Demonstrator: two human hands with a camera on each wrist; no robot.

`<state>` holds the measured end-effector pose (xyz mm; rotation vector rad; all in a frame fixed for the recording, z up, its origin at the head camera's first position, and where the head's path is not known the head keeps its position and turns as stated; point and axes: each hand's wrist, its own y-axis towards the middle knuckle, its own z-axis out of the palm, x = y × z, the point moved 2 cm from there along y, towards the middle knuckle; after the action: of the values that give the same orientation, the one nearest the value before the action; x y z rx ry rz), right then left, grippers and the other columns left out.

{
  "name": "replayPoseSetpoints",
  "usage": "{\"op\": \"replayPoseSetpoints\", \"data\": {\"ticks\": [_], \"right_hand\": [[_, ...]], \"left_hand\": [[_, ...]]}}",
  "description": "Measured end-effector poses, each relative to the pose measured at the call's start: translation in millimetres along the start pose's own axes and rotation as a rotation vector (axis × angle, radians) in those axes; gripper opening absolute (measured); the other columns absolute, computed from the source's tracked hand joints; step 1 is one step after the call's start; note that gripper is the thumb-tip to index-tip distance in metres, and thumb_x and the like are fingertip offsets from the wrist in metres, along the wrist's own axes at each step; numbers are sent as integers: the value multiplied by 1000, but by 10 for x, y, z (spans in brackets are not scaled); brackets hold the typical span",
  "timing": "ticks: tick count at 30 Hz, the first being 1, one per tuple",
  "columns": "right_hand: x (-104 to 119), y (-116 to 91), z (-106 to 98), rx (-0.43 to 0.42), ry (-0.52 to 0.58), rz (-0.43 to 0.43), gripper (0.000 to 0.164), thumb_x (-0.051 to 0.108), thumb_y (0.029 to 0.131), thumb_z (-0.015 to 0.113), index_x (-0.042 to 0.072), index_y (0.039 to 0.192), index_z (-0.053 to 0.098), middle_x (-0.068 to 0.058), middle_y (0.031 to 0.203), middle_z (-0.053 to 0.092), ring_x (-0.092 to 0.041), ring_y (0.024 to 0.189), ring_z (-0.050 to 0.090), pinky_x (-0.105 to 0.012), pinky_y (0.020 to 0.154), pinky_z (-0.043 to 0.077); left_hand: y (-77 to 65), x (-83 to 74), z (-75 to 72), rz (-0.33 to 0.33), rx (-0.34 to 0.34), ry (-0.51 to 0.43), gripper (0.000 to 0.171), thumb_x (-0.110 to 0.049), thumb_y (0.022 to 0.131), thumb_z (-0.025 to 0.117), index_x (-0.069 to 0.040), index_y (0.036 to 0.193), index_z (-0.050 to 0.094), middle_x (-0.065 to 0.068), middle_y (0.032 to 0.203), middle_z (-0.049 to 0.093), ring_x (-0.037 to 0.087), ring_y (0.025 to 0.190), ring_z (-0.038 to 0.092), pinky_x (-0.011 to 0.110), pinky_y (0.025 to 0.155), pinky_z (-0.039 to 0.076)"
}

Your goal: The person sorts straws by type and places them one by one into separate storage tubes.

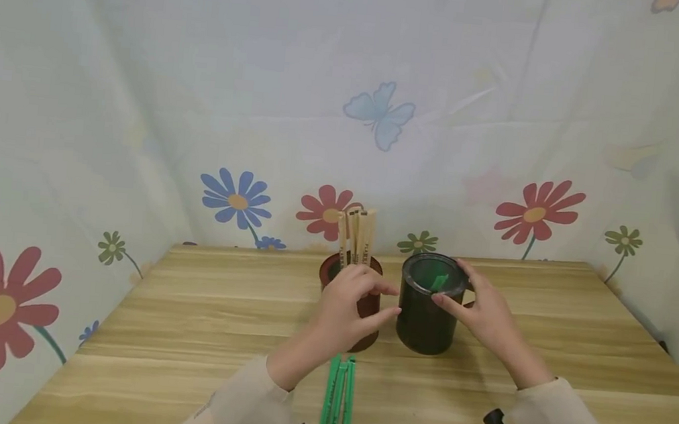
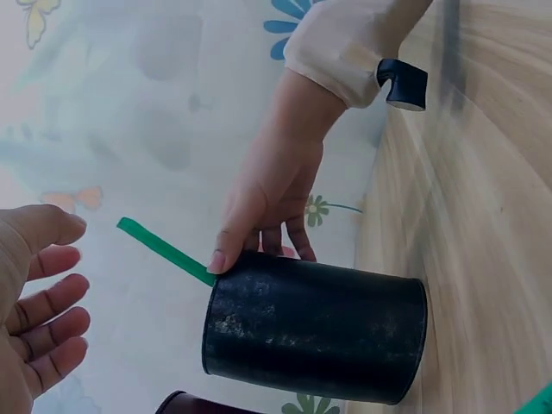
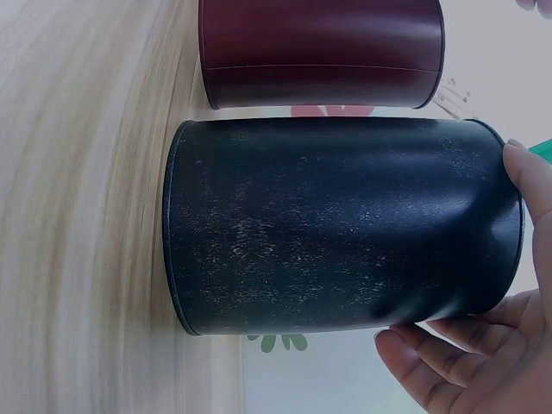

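My right hand (image 1: 488, 319) grips the black cylindrical pen holder (image 1: 426, 327) at its rim, thumb on the near side and fingers round the far right side. The holder stands upright on the table, its surface scuffed. A slim green stick (image 2: 164, 250) leans out of it, its lower part hidden inside. My left hand (image 1: 346, 307) is just left of the black holder, fingers and thumb spread apart with nothing between them. Behind that hand stands a dark red pen holder (image 3: 319, 56) with several tan sticks (image 1: 357, 234) bearing printed letters.
Several green sticks (image 1: 337, 400) with dark print lie side by side on the wood-grain table (image 1: 213, 336), between my forearms. A floral cloth (image 1: 290, 86) hangs behind the table's back edge.
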<state>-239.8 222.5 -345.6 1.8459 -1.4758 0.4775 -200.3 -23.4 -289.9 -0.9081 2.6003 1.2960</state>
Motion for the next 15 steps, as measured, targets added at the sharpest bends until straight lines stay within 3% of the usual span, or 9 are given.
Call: {"op": "replayPoseSetpoints", "data": {"ticks": [8, 15], "right_hand": [[-13, 0, 16, 2, -3, 10, 85, 45, 87, 67, 4, 150, 28, -27, 143, 42, -46, 117, 55, -51, 83, 55], [-21, 5, 1, -2, -1, 17, 85, 45, 87, 67, 5, 150, 27, -27, 143, 42, -45, 116, 55, -50, 83, 55]], "left_hand": [[-314, 60, 29, -5, 5, 45, 20, -17, 79, 79, -11, 95, 69, -1, 93, 67, 13, 90, 58, 24, 78, 50], [-468, 99, 40, 19, -7, 72, 22, -14, 76, 80, -11, 94, 68, -2, 88, 65, 11, 83, 56, 19, 72, 48]]}}
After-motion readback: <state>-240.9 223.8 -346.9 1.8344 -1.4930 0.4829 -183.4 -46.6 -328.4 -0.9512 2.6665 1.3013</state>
